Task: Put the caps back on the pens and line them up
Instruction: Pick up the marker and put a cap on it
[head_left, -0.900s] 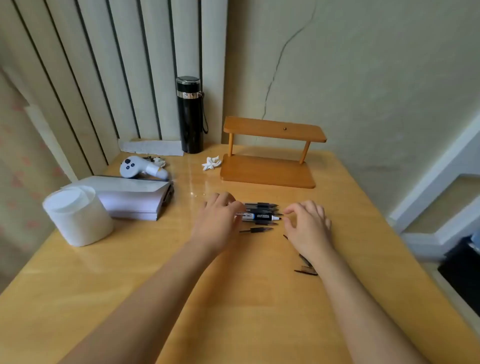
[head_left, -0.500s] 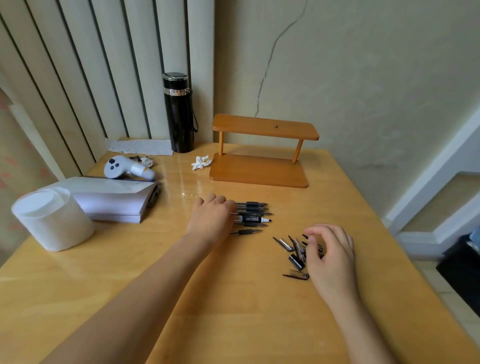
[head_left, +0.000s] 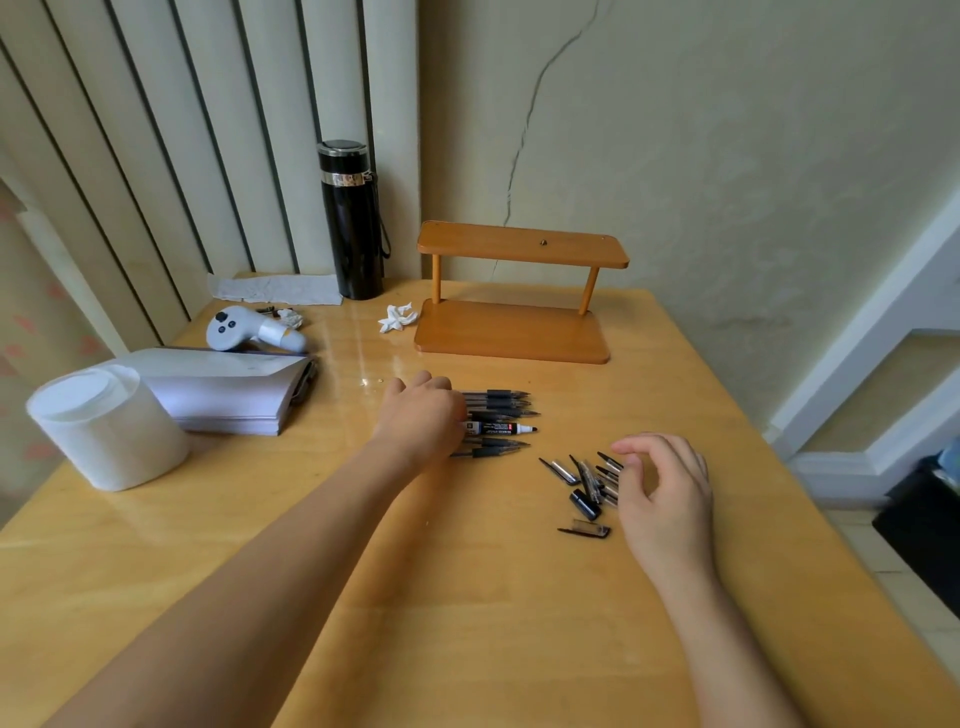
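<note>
Several uncapped pens lie side by side in the middle of the wooden table, tips pointing right; one is a white-barrelled marker. My left hand rests on their left ends, covering them. To the right lies a loose heap of black and clear caps, and one cap sits apart nearer me. My right hand hovers over the right side of the heap with curled, spread fingers, holding nothing that I can see.
A two-tier wooden stand is behind the pens. A black flask, a white controller, a stack of paper, a white tub and crumpled tissue occupy the left and back.
My right hand moved from the pens' tips right and toward me, onto the heap of caps. My left hand stayed on the pens' left ends.
</note>
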